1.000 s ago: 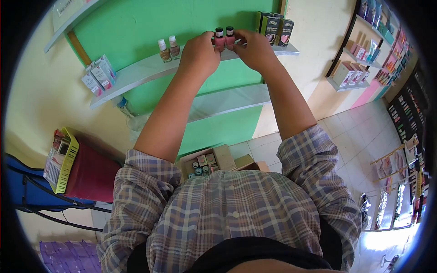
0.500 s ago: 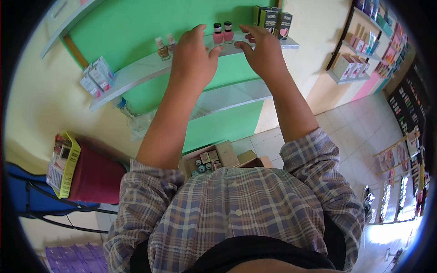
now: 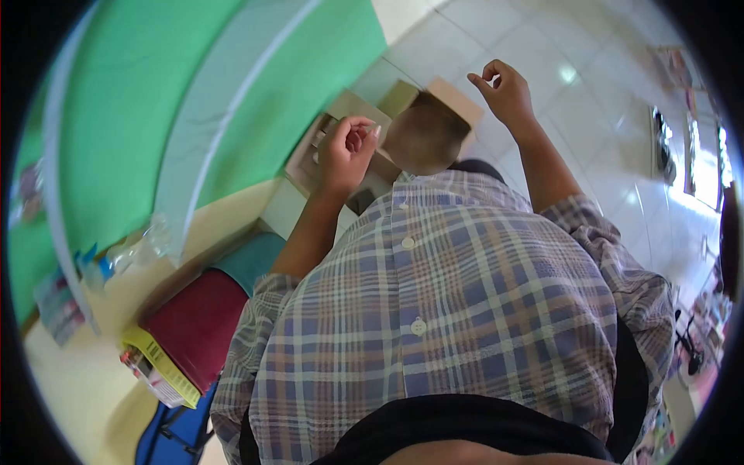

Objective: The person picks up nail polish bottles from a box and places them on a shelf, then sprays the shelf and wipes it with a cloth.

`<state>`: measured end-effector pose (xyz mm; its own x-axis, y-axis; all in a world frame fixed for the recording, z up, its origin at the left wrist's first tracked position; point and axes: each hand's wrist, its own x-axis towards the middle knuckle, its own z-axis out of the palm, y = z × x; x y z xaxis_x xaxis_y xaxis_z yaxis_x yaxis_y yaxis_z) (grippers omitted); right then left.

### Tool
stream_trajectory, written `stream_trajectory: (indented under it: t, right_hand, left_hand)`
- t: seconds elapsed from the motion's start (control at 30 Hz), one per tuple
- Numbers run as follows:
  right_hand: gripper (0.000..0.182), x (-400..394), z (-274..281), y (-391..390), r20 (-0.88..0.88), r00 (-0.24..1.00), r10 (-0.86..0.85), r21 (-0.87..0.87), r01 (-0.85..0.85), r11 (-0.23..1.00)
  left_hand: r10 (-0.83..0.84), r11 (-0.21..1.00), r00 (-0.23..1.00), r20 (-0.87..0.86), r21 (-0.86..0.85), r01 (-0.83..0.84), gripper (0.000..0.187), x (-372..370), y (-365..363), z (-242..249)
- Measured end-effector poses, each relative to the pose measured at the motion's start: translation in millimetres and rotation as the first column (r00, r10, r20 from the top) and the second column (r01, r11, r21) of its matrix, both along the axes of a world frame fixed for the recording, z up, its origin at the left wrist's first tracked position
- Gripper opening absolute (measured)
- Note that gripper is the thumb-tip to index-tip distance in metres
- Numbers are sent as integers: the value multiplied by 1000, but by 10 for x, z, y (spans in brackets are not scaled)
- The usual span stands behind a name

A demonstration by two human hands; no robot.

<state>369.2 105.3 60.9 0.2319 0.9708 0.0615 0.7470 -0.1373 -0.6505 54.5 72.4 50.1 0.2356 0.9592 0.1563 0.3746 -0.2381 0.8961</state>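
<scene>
My left hand (image 3: 346, 159) hangs over an open cardboard carton (image 3: 301, 159), fingers loosely curled and thumb apart, with nothing visible in the palm. The contents of that carton are mostly hidden by the hand. Farther right, my right hand (image 3: 508, 94) is raised above the tiled floor, its fingers bent and its thumb held away from them. It appears to hold nothing. Between the hands stands a second open cardboard box (image 3: 456, 102). A blurred brown round shape (image 3: 425, 138) covers part of this box, and I cannot make out what it is.
A grey shelf (image 3: 203, 116) runs along the green wall (image 3: 310, 66) on the left. Clear plastic (image 3: 147, 242) lies near its end. Below are a dark red bin (image 3: 194, 319) and a yellow-edged container (image 3: 161, 364). White tiles (image 3: 589, 101) cover the floor at right.
The view has swung down and right, away from the nail polish bottles on the upper shelf. Both hands have dropped from that shelf, the left over the carton, the right above the floor.
</scene>
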Motion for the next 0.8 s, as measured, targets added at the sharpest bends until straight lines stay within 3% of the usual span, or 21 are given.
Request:
stream_trajectory:
  t: [0.03, 0.13, 0.23, 0.33, 0.4, 0.43, 0.47, 0.5, 0.53, 0.6, 0.67, 0.8]
  right_hand:
    - [34, 86, -257, -130, 6, 1000, -20, -64, 21, 998]
    - [34, 194, -735, -465, -59, 991, -124, -300, 101, 949]
    - [32, 113, -1098, -679, -29, 992, -122, -395, 100, 913]
    - [23, -80, -1235, -774, -27, 999, 22, -373, -31, 928]
    - [21, -248, -1310, -868, -7, 992, 128, -461, -117, 880]
    - [21, -340, -1243, -834, 5, 990, 139, -466, -121, 876]
    - [22, -410, -1172, -797, 60, 964, 259, -528, -189, 828]
    - [24, -483, -1154, -746, 98, 920, 380, -593, -253, 764]
    - [24, -527, -1186, -746, 99, 913, 395, -605, -260, 752]
    - [30, -598, -1190, -659, 213, 756, 619, -636, -374, 676]
    - [31, -749, -1146, -584, 248, 707, 663, -670, -369, 644]
    - [27, -851, -1083, -474, 282, 662, 694, -704, -349, 619]
  left_hand:
    - [38, 986, 999, -5, -161, -38, 20, 15, -71, -249]
    - [-49, 935, 997, -57, -352, 26, 23, 76, -283, -689]
    - [-122, 906, 989, -82, -417, 77, 24, 174, -405, -1108]
    - [-212, 895, 969, -127, -423, 140, 26, 374, -437, -1492]
    - [-246, 881, 957, -155, -448, 154, 28, 512, -652, -1724]
    - [-281, 922, 923, -263, -342, 184, 32, 598, -665, -1765]
    - [-297, 947, 880, -371, -235, 221, 36, 687, -683, -1806]
    - [-287, 948, 887, -363, -243, 207, 36, 748, -665, -1786]
    - [-303, 943, 885, -353, -247, 224, 37, 810, -673, -1733]
    - [-305, 942, 891, -337, -241, 232, 38, 949, -635, -1698]
    - [-248, 956, 869, -429, -253, 147, 27, 947, -615, -1703]
    - [-258, 951, 838, -481, -281, 131, 26, 873, -553, -1713]
